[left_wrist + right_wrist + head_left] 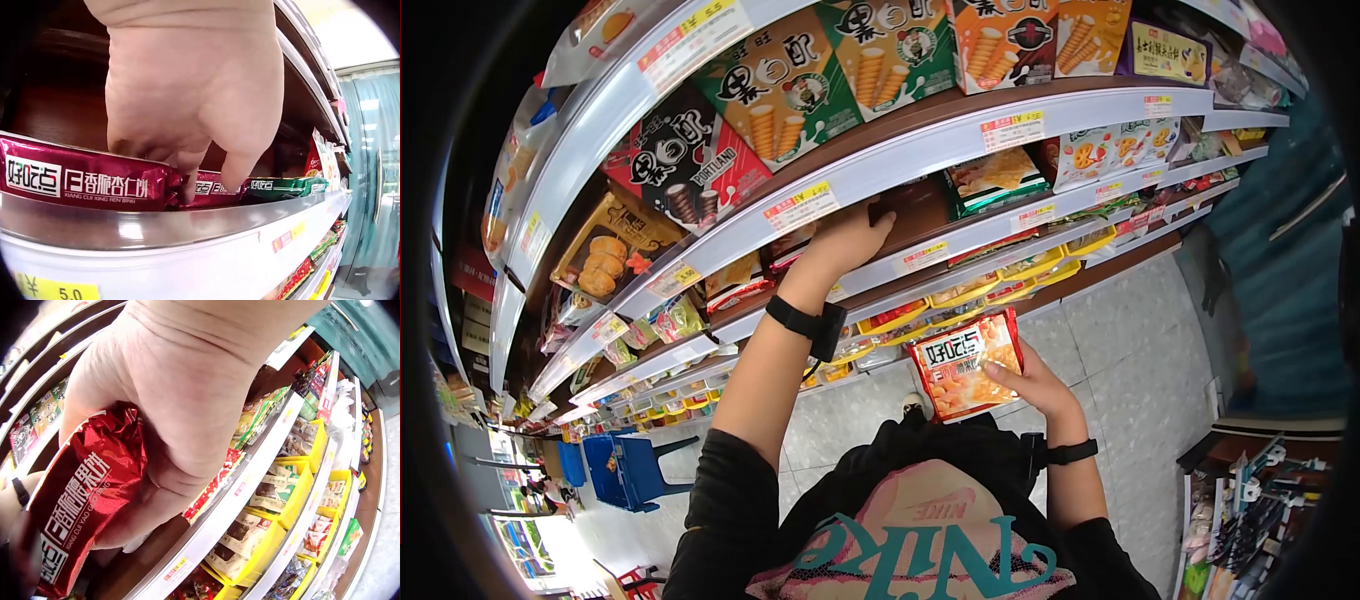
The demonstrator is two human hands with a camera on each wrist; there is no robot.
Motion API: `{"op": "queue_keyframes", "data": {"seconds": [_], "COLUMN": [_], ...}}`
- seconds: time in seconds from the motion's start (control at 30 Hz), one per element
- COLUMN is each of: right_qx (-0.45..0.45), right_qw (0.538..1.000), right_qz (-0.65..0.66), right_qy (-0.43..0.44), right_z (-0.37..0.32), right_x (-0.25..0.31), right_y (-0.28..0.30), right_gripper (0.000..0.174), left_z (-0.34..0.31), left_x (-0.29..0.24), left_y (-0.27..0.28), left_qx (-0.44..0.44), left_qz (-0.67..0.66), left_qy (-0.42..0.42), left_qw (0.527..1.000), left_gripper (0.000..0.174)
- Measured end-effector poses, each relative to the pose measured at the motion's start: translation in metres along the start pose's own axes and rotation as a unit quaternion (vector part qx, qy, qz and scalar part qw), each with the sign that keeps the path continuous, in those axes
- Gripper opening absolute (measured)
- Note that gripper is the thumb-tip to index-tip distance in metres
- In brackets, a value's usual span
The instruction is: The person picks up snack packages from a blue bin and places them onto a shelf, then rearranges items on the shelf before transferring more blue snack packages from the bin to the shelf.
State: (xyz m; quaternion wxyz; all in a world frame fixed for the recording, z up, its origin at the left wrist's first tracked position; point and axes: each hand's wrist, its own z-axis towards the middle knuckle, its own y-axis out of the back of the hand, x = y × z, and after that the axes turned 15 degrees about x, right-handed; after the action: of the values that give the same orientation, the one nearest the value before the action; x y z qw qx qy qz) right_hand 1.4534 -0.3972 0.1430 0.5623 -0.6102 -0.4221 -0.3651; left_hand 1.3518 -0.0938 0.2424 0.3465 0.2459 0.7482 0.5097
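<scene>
My right hand (1040,385) grips a red packet of cashew biscuits (960,350) by its side, in front of my body, thumb across the printed front. In the right wrist view, the fingers wrap round the crinkled end of this packet (94,494). My left hand (852,240) reaches into a shelf bay. The left wrist view shows it over maroon packets of almond biscuits (87,178), one finger down at the gap between two of them. Its thumb (236,172) hangs in front of the farther packet; other fingertips are hidden behind the nearer one.
Green biscuit packets (995,180) lie to the right of the left hand. Boxes of wafer rolls (785,85) fill the shelf above. Below are yellow bins (1040,265) of snacks. A blue basket (628,472) stands on the floor, and another rack (1250,520) behind at right.
</scene>
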Motion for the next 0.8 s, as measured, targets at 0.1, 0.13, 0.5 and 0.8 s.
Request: {"op": "queue_keyframes", "data": {"seconds": [0.1, 0.13, 0.5, 0.8], "right_qx": [-0.003, -0.003, 0.009, 0.022], "right_qw": [1.0, 1.0, 1.0, 1.0], "right_qz": [0.0, -0.002, 0.001, -0.009], "right_qy": [0.004, 0.005, -0.009, -0.018], "right_z": [-0.004, -0.005, 0.003, 0.014], "right_x": [-0.001, 0.0, 0.0, 0.0], "right_y": [0.005, 0.007, 0.013, 0.01], "right_gripper": [0.061, 0.061, 0.06, 0.059], "left_z": [0.001, 0.001, 0.018, -0.021], "left_x": [0.002, 0.004, 0.136, 0.121], "left_y": [0.004, 0.005, -0.009, 0.011], "left_qx": [-0.066, -0.067, -0.234, -0.243], "left_qz": [0.009, 0.011, 0.104, 0.137], "left_qy": [-0.028, -0.029, -0.022, -0.005], "left_qw": [0.997, 0.997, 0.966, 0.96], "left_gripper": [0.056, 0.056, 0.033, 0.035]}}
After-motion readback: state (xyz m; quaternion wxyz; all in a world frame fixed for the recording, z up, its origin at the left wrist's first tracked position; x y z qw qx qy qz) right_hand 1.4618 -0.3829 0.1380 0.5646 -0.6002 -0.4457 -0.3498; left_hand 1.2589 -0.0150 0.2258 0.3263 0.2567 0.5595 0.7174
